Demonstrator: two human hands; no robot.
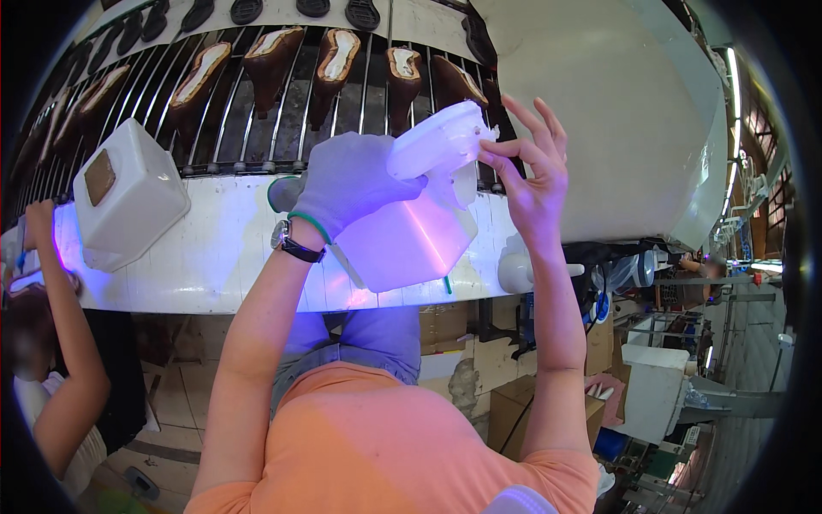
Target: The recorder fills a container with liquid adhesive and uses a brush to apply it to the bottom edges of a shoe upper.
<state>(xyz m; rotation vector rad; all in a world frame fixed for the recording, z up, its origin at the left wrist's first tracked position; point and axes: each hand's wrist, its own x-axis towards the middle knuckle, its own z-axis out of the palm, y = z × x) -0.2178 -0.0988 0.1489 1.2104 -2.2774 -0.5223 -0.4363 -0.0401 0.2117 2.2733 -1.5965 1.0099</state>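
Observation:
My left hand (347, 176) wears a grey glove with a green cuff and is closed round a white, shoe-shaped piece (437, 141). Purple light falls on this piece, and thin ragged bits hang from its right end. My bare right hand (535, 171) pinches that ragged end between thumb and forefinger, the other fingers raised. Just below the piece, a white box-like housing (402, 244) glows pinkish purple on the white bench (231, 257). A grey rounded thing with a green edge (285, 194) lies left of my glove, partly hidden by it.
Beyond the bench, brown shoe uppers on lasts (334, 64) rest upside down on a metal bar conveyor (291, 103). Black soles (246, 10) line its far side. Another white housing (128, 197) stands left, near a co-worker's arm (73, 343). A white bottle (516, 272) lies right.

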